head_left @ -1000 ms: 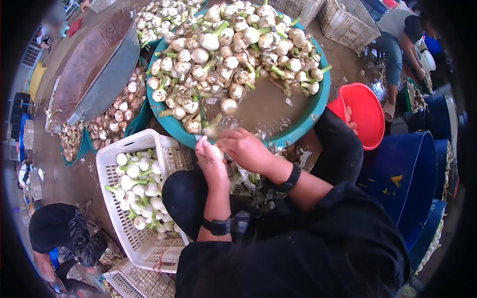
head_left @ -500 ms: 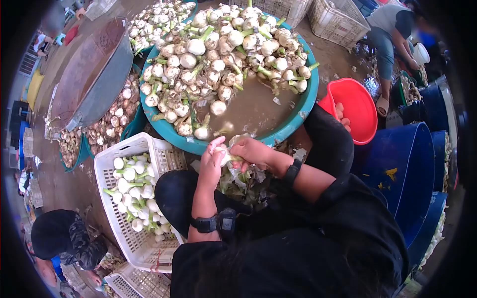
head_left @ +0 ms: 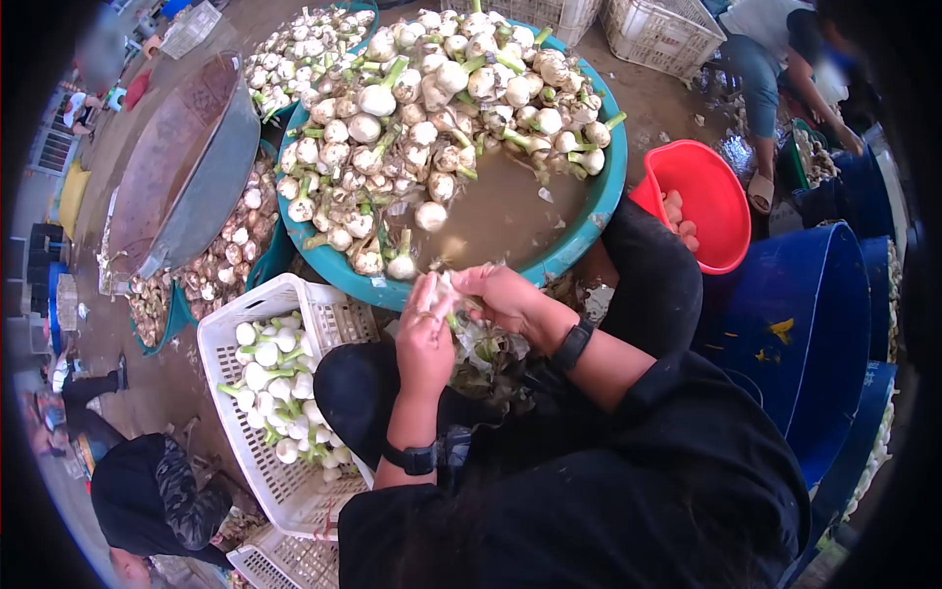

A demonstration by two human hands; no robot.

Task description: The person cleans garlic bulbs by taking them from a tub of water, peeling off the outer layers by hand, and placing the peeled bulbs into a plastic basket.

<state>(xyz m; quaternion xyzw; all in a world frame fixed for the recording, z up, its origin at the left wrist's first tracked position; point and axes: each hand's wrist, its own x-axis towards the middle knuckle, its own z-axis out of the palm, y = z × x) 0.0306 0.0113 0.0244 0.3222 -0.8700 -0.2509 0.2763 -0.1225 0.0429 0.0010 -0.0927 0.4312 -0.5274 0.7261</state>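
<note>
My left hand (head_left: 427,324) and my right hand (head_left: 505,296) meet at the near rim of a teal tub (head_left: 388,293). Between them is a garlic bulb (head_left: 445,286), mostly hidden by the fingers, with a bit of green stem showing below. The left fingers are wrapped round it, while the right fingers pinch at its outer layers. Muddy, unpeeled garlic bulbs (head_left: 432,128) are heaped in the tub above brown water. Under my hands lies a pile of loose skins and leaves (head_left: 496,348). Clean white bulbs (head_left: 280,393) fill part of a white crate (head_left: 218,358) at my left.
A red bucket (head_left: 728,236) holding pinkish pieces stands right of my knee, near a big blue barrel (head_left: 785,324). A metal barrow tray (head_left: 186,177) stands at upper left beside more garlic. Co-workers bend at lower left (head_left: 147,491) and upper right (head_left: 760,88).
My hands have drawn closer together round the garlic bulb, and the left hand has turned. The whole view has shifted slightly. The co-worker at lower left has moved.
</note>
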